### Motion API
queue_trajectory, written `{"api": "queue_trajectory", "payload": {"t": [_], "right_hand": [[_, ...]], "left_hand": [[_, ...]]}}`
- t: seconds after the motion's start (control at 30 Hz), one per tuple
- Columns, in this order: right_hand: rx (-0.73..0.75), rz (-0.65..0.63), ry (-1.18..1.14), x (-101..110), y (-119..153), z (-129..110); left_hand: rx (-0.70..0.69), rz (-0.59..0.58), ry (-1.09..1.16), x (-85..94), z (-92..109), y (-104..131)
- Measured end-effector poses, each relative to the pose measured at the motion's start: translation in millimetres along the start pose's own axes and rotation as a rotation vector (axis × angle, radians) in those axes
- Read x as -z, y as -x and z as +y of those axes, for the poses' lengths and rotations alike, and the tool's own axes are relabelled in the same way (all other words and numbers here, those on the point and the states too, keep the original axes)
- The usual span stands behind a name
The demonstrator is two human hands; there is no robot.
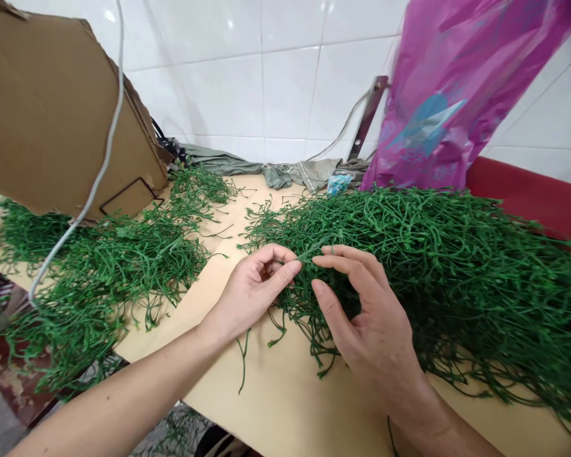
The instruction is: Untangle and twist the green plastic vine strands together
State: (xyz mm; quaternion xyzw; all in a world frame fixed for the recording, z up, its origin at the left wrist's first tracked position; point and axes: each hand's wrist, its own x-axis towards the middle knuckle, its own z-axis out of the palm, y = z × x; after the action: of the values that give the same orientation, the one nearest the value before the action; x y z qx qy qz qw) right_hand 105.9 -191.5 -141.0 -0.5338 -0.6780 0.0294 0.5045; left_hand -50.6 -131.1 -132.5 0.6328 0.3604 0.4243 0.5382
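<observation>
A large heap of thin green stems (457, 254) with small buds covers the right side of the tan tabletop (285, 381). My left hand (254, 285) is at the heap's left edge, thumb and forefinger pinched on thin green stems, its other fingers curled. Just right of it, my right hand (371, 311) is held with thumb and fingers apart over the heap's front edge, and nothing shows between them. Its fingertips are close to the stems that stick out from the left hand's pinch. A few loose stems hang below the left hand.
A second pile of green stems (137, 260) lies at the left, by a cardboard sheet (61, 108) and a white cable (102, 171). Behind the heap stand a purple plastic bag (447, 95) and a metal bracket (368, 117). Grey cloth (219, 160) lies along the tiled wall.
</observation>
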Motion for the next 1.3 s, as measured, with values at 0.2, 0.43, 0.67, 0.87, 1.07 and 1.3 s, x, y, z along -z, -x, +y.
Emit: {"api": "queue_trajectory", "payload": {"t": [0.2, 0.43, 0.67, 0.87, 1.07, 1.3], "right_hand": [[0.066, 0.043, 0.088, 1.1, -3.9, 9.7], [0.208, 0.024, 0.214, 4.7, -9.9, 10.1], [-0.044, -0.115, 0.108, 2.6, -11.3, 1.1], [-0.081, -0.163, -0.050, 4.9, -14.0, 10.6], [-0.125, -0.216, -0.146, 12.0, -15.6, 15.5], [-0.123, -0.178, -0.108, 6.6, -12.6, 14.7]], "left_hand": [[0.025, -0.043, 0.038, -1.9, 1.4, 1.0], [0.013, -0.110, 0.019, -3.3, 1.2, 3.9], [0.077, -0.180, 0.090, -4.6, -0.5, 2.2], [0.113, -0.208, 0.104, -6.2, -1.5, 4.6], [0.098, -0.116, 0.044, -4.8, -3.1, 4.3], [0.075, -0.079, 0.021, -4.4, -3.3, 1.8]]}}
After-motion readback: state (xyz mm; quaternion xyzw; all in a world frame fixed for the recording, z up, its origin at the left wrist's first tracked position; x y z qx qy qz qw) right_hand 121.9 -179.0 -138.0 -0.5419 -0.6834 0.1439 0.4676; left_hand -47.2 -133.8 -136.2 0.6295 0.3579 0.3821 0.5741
